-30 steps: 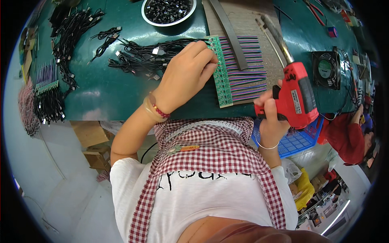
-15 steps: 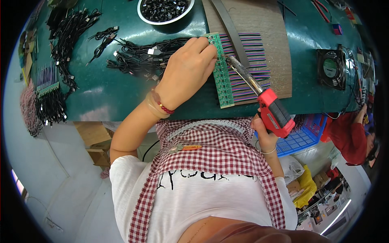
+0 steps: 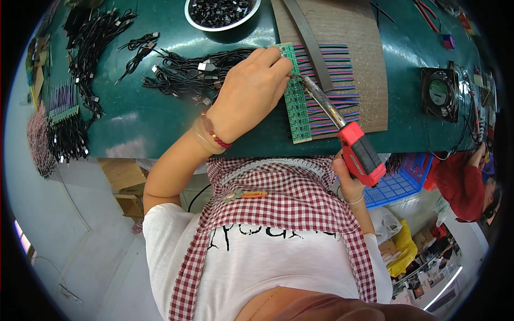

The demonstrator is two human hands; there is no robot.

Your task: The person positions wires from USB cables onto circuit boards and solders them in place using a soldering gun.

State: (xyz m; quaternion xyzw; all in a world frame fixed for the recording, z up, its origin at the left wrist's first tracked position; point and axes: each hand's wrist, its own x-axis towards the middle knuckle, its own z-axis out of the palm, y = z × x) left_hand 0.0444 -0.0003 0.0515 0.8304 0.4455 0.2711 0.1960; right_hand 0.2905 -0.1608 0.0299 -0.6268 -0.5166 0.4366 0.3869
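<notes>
My left hand (image 3: 251,93) rests on the green table with its fingertips pinched at the top of a long green circuit board strip (image 3: 297,107). Rows of coloured wires (image 3: 334,69) run off the strip's right side over a brown mat (image 3: 369,59). My right hand (image 3: 348,179) grips the red handle of a soldering iron (image 3: 360,151) at the table's near edge. The iron's metal shaft (image 3: 321,99) slants up and left, its tip meeting the strip right beside my left fingertips.
Black cables (image 3: 187,72) lie in bundles left of my hand, with more (image 3: 67,139) at the far left. A white bowl of black parts (image 3: 219,10) sits at the back. A small fan (image 3: 441,93) stands right. A blue basket (image 3: 399,182) hangs below the table; another person (image 3: 466,184) is at right.
The soldering iron has swung from the right of the mat down and left, until its tip reached the strip by my left fingers. My left hand stayed on the strip.
</notes>
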